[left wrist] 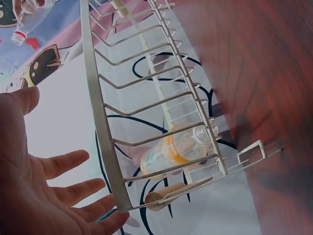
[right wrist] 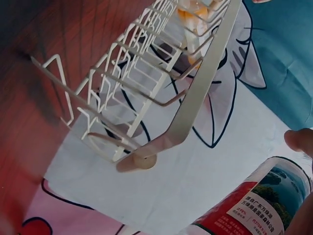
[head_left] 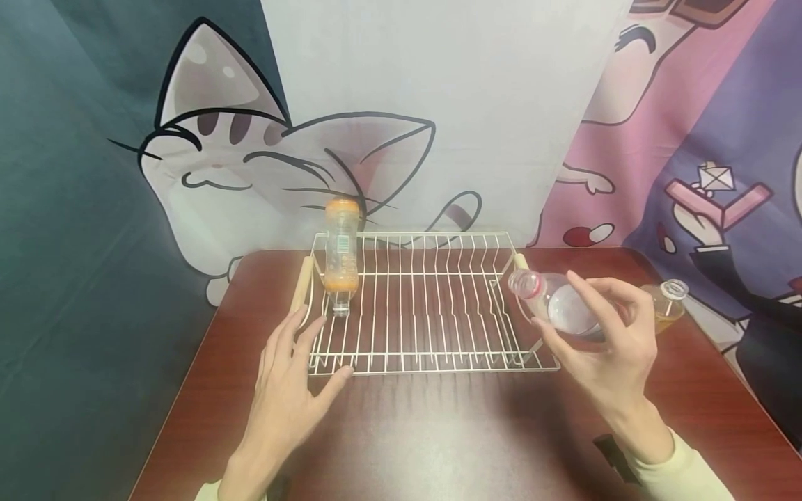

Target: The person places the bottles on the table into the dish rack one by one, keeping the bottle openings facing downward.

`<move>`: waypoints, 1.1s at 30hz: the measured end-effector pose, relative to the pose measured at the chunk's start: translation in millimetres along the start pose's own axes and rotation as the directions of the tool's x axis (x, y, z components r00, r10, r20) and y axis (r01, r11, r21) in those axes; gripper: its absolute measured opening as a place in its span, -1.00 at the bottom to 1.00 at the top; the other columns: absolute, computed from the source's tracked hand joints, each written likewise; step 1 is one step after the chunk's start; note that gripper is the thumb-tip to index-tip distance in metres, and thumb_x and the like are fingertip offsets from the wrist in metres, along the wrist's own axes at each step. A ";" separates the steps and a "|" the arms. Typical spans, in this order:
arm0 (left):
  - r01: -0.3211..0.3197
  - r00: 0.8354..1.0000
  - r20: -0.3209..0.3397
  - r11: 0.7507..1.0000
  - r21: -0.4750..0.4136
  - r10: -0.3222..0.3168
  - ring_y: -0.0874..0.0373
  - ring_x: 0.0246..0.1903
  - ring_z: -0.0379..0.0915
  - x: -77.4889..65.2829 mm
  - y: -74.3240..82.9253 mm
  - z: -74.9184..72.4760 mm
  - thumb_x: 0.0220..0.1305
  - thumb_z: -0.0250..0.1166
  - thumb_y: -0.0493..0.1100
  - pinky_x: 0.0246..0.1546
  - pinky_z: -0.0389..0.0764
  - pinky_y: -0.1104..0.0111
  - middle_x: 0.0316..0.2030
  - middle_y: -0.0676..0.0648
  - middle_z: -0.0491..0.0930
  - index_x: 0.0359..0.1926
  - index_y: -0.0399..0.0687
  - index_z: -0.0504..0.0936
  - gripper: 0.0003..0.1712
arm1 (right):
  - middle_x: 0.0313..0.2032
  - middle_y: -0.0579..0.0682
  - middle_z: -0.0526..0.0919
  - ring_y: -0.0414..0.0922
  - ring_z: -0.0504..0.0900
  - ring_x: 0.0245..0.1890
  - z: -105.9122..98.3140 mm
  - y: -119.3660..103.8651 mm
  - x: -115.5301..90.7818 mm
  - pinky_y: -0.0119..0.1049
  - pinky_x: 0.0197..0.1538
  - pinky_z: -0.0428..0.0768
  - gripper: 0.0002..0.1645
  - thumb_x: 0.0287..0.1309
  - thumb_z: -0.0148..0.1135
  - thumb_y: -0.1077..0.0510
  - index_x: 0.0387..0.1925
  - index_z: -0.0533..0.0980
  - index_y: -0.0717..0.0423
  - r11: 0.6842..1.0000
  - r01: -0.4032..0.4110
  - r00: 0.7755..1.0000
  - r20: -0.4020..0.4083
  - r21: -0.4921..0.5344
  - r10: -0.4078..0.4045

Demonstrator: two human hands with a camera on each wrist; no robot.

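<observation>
My right hand point(head_left: 617, 341) grips a clear plastic bottle point(head_left: 544, 296) between thumb and fingers, above the rack's right end. The bottle is tilted, its uncapped neck with a red ring pointing left and its base toward the palm. In the right wrist view its red label point(right wrist: 234, 208) with a landscape picture shows. A cream wire dish rack point(head_left: 432, 363) with wooden handles stands on the table. My left hand point(head_left: 291, 383) is spread at its front left corner, fingers near the left handle point(head_left: 302, 282). In the rack's left end a clear bottle with orange bands point(head_left: 342, 243) stands neck down.
Behind my right hand, at the table's right side, stands another clear bottle point(head_left: 665, 306) with amber colour low in it. The reddish-brown table point(head_left: 432, 431) meets a cartoon-printed cloth point(head_left: 451, 83) at the back. A dark object point(head_left: 617, 456) shows by my right wrist.
</observation>
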State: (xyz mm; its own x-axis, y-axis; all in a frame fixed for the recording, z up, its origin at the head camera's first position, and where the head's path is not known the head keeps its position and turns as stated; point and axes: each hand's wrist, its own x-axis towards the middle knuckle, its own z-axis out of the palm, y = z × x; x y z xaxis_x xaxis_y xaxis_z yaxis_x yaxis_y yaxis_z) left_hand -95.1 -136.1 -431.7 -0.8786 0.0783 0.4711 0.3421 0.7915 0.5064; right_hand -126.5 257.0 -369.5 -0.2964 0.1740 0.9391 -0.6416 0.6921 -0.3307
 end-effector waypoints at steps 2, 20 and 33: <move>-0.001 1.000 -0.001 1.000 -0.003 0.001 -0.28 0.60 0.15 -0.1 0.6 0.0 0.29 0.56 0.14 0.40 0.30 -0.42 0.67 -0.20 0.23 0.58 -0.02 0.48 -0.08 | -0.07 0.41 0.65 0.00 0.63 0.03 1.6 -2.9 -0.6 -0.51 0.23 0.50 -0.31 0.23 0.59 -0.32 0.00 0.82 0.23 0.999 0.045 0.999 0.002 0.002 -0.045; -0.213 0.974 -0.096 0.971 -0.111 0.203 -0.19 0.46 0.47 8.0 17.3 8.7 0.24 0.58 0.04 0.23 0.61 -0.34 0.50 -0.13 0.53 0.44 -0.06 0.63 -0.23 | -0.20 0.31 0.71 0.28 0.60 -0.25 19.0 -28.7 -3.4 -0.11 0.14 0.52 -0.46 0.50 0.41 -0.16 0.11 0.70 0.23 0.937 0.347 0.936 0.050 0.031 -0.348; -0.318 0.942 -0.015 0.878 -0.358 0.335 -0.04 0.42 0.56 22.2 53.1 23.3 0.21 0.67 0.03 0.47 0.54 0.07 0.41 -0.09 0.62 0.45 -0.09 0.60 -0.16 | -0.22 0.25 0.75 0.19 0.70 -0.30 38.0 -45.3 -21.6 0.00 0.02 0.53 -0.59 0.55 0.40 -0.05 0.01 0.68 0.27 0.869 0.481 0.862 0.121 0.112 -0.493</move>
State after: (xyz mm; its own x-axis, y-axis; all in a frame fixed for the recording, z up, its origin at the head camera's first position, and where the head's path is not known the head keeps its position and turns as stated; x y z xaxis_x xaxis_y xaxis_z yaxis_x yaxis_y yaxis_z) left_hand -104.2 -78.2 -411.2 -0.7080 0.3303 0.6241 0.6991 0.4528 0.5534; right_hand -117.9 195.2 -378.4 -0.0247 -0.2758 0.9609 -0.7796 0.6070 0.1541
